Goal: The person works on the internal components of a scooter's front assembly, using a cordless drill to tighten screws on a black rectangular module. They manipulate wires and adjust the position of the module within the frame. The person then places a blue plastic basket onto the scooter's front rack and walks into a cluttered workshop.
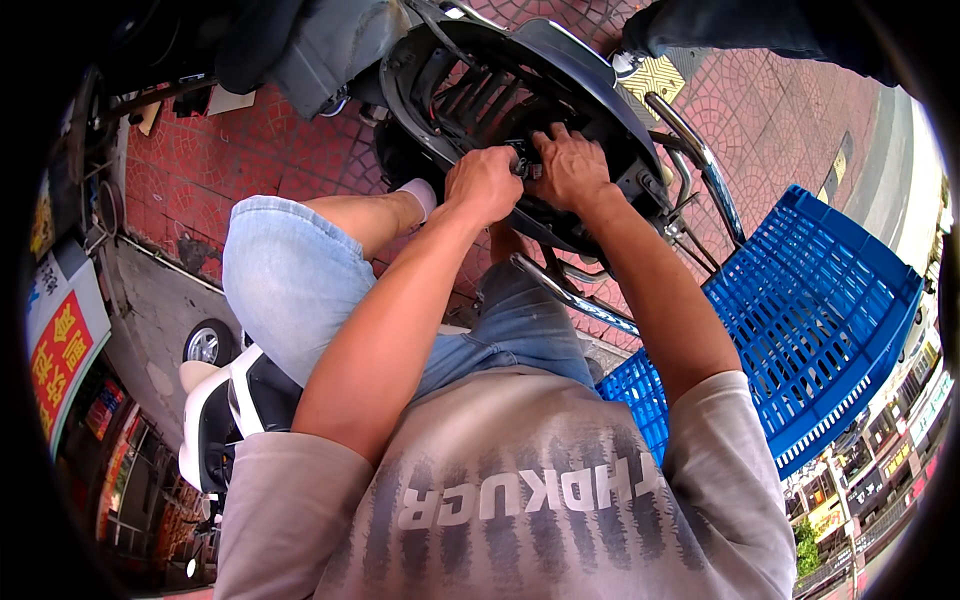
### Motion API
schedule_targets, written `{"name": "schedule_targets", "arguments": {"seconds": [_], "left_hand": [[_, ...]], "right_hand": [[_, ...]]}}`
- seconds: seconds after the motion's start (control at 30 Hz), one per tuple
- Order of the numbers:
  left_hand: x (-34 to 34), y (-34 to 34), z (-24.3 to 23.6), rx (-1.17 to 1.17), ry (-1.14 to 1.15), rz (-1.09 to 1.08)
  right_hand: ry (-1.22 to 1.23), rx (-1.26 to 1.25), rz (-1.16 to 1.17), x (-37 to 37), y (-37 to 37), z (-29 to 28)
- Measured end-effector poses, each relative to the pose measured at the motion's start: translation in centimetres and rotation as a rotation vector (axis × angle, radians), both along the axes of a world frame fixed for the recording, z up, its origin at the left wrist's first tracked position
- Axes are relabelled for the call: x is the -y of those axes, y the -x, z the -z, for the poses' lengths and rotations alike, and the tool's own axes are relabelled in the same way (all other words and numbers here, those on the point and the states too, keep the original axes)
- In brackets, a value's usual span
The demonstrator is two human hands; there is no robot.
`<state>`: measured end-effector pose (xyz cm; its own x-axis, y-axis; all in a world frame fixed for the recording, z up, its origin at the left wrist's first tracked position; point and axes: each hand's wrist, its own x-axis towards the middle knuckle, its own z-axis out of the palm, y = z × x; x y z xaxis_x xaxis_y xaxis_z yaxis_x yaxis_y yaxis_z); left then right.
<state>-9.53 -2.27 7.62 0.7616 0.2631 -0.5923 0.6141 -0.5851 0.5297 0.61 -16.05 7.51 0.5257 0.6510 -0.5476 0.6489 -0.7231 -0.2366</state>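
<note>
The opened dark blue-grey plastic body of a motor scooter (590,75) lies directly ahead of the hands, both reaching into its hollow frame. Both bare forearms stretch forward, converging. The right hand (572,170) bends palm-down, fingers spread into the cavity; the left hand (485,185) curls, thumb side inward, just beside it, at a small metal fitting (522,166). I cannot tell whether either is clamped on it. Around them spread red patterned paving (250,150), a slatted blue plastic crate (855,232) and a bent chrome tube rail (700,150).
</note>
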Motion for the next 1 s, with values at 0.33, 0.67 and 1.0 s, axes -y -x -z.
{"name": "schedule_targets", "arguments": {"seconds": [0.33, 0.67, 1.0], "left_hand": [[-2.4, -2.0, 2.0, -0.191, 0.469, -0.095], [-2.7, -1.5, 2.3, -0.129, 0.647, -0.076], [-1.7, -1.0, 3.0, -0.085, 0.542, -0.191]], "right_hand": [[-0.457, -0.141, 0.325, 5.1, -2.4, 3.1], [-0.554, -0.349, 0.363, 2.9, -0.8, 0.6], [-0.453, -0.274, 0.328, 3.1, 0.0, -0.1]]}}
